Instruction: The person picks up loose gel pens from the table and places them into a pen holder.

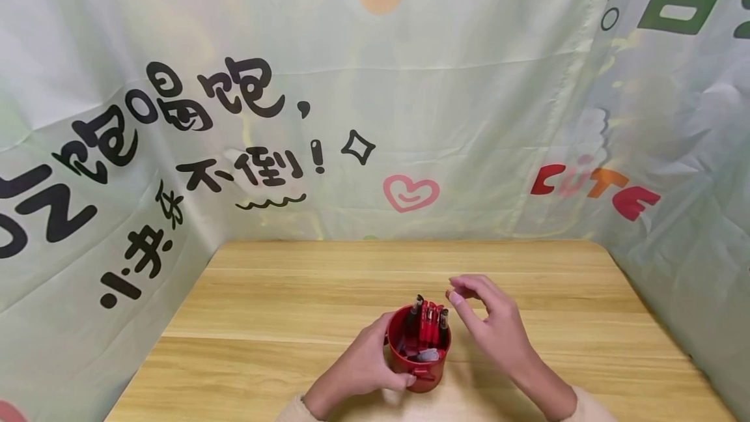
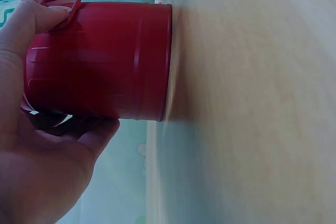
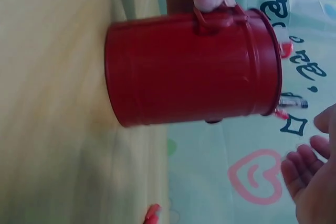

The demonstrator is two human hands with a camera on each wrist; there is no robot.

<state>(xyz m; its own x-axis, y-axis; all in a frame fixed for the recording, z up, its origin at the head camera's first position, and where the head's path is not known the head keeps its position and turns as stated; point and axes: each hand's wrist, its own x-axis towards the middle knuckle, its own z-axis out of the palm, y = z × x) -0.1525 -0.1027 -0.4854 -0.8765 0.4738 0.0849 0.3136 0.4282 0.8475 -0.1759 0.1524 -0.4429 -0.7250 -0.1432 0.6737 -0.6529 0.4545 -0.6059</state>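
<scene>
A red metal pail-shaped pen holder (image 1: 432, 378) stands upright on the table, with several pens and red items inside. My left hand (image 1: 366, 358) grips its side, fingers round the far side and thumb on the small wire loop, as the left wrist view shows on the red wall (image 2: 105, 64). To the right of the rim, my right hand (image 1: 498, 321) hovers with loosely bent fingers. In the right wrist view this hand (image 3: 321, 174) is apart from the pen holder and holds nothing visible. Pen tips (image 3: 295, 102) stick out above the rim.
A small red item (image 3: 153, 214) lies on the wooden table (image 1: 269, 318) beyond the pen holder, mostly hidden by my right fingertips in the head view. Printed fabric walls (image 1: 469, 116) border the table at the back and both sides.
</scene>
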